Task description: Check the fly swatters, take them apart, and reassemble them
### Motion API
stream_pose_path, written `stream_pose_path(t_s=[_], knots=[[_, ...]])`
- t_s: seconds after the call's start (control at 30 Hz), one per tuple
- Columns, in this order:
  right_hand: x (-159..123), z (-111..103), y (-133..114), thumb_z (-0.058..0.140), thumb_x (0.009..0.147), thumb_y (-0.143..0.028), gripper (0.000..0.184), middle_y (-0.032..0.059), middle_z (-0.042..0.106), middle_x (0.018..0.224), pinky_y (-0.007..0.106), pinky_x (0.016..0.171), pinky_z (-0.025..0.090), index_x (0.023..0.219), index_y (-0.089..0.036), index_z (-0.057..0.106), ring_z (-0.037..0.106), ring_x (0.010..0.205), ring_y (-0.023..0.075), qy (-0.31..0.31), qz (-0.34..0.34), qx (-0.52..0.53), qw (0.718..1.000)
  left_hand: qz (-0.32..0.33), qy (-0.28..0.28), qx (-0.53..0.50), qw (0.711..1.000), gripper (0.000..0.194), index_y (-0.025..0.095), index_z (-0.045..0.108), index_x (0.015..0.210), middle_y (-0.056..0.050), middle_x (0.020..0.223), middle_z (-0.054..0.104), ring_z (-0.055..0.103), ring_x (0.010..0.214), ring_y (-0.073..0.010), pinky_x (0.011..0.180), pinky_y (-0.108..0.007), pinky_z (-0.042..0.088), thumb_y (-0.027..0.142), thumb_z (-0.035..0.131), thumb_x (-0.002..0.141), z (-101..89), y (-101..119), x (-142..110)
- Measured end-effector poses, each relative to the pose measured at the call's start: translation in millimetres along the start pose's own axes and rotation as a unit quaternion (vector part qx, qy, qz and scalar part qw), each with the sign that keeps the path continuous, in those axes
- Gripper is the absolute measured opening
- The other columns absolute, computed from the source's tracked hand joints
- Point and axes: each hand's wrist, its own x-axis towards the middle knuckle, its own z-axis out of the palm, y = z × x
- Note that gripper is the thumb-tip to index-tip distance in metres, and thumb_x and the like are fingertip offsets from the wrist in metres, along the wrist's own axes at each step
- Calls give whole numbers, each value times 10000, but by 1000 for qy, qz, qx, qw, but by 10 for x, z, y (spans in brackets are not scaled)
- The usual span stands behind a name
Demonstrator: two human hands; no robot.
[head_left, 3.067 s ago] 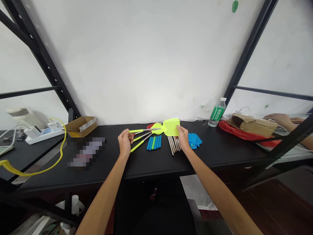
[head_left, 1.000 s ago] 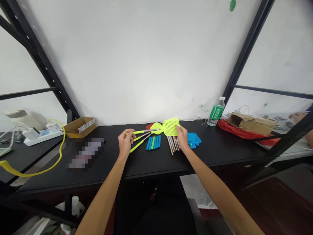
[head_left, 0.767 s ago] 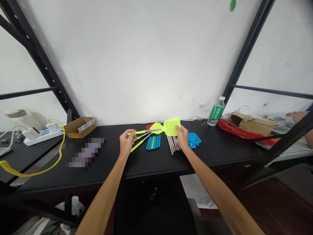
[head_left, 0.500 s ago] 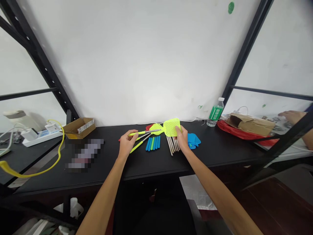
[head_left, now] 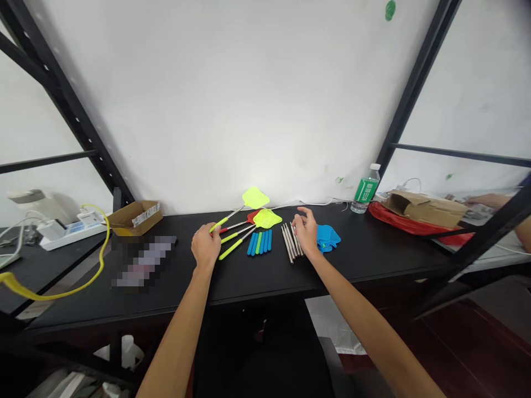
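My left hand [head_left: 206, 243] is closed on the green handle of a yellow-green fly swatter [head_left: 255, 197], whose mesh head is raised toward the wall. Beside it lie a red fly swatter [head_left: 253, 216] and more yellow-green swatters [head_left: 267, 218], their heads overlapping. My right hand [head_left: 306, 232] has its fingers apart over a row of metal rods [head_left: 287, 243], partly hiding them; nothing shows in its grasp. Just right of that hand sits a stack of blue swatter heads [head_left: 327, 237]. Several blue handles and one green handle [head_left: 259, 242] lie in a row between my hands.
An open cardboard box [head_left: 139, 217] and a pixelated object [head_left: 145, 262] are at the left, near a yellow cable [head_left: 102, 249] and a power strip [head_left: 72, 233]. A water bottle [head_left: 366, 189] stands at the back right, beside a torn carton [head_left: 423, 209] on red plastic. Another person's hand [head_left: 489, 200] shows farther right.
My right hand has let go of the yellow-green swatter head and dropped toward the rods. My left hand has drawn the swatter left, its head now tilted up.
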Motion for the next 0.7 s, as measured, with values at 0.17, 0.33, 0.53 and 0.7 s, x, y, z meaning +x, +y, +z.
stream_pose_path(t_s=[0.17,0.33,0.53,0.7], knots=[[4,12,39,476,903,-426,331,-23,593,673,243,490,352,1127,-201,567,453,479,117,-12,-11,-18,1000,-8,-34,75,997,288,234,735,1070,-148,1054,644,580,978,-327,800,-412,428,308,503,917,2,-34,13],[-13,18,14,461,913,-430,311,-16,604,671,253,480,340,1089,-204,583,447,461,120,-28,-17,-27,999,-49,-24,85,995,258,239,755,1001,-162,1093,626,543,1021,-361,843,-490,418,316,532,896,43,-66,1],[-36,20,5,450,920,-394,272,-8,606,647,259,541,353,990,-216,644,516,536,153,-55,-55,-87,993,-66,-40,84,993,214,247,758,900,-151,1165,618,524,1083,-371,872,-516,411,259,547,870,68,-95,0],[-79,58,16,478,911,-273,211,16,638,655,289,590,307,923,-248,687,558,606,185,-117,-127,-288,942,-43,-42,64,996,216,230,739,952,-143,1167,652,563,1070,-346,886,-476,413,252,539,872,41,-44,9]])
